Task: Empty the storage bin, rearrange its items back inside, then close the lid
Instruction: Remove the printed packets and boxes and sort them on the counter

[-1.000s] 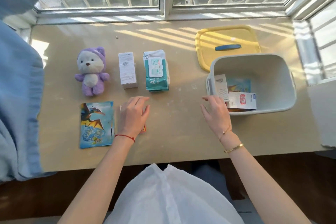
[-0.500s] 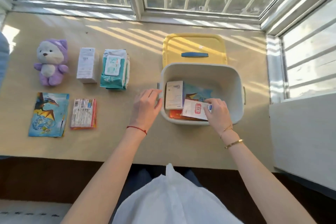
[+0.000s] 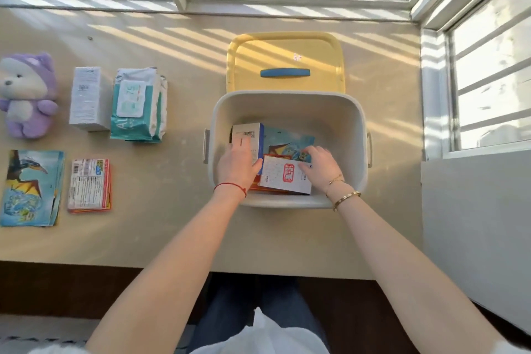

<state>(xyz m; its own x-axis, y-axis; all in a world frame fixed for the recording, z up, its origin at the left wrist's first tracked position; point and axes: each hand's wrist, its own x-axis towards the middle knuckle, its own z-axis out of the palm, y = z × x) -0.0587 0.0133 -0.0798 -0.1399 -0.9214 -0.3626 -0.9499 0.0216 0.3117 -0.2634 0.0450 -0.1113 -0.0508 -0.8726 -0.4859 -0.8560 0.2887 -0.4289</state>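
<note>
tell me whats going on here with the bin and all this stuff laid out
A person is emptying the bin. Both hands are inside: the left hand rests on a white box, the right hand is on a red-stamped box. The yellow lid lies behind the bin. A plush, wipes, another box and packets are already out on the table.
</note>
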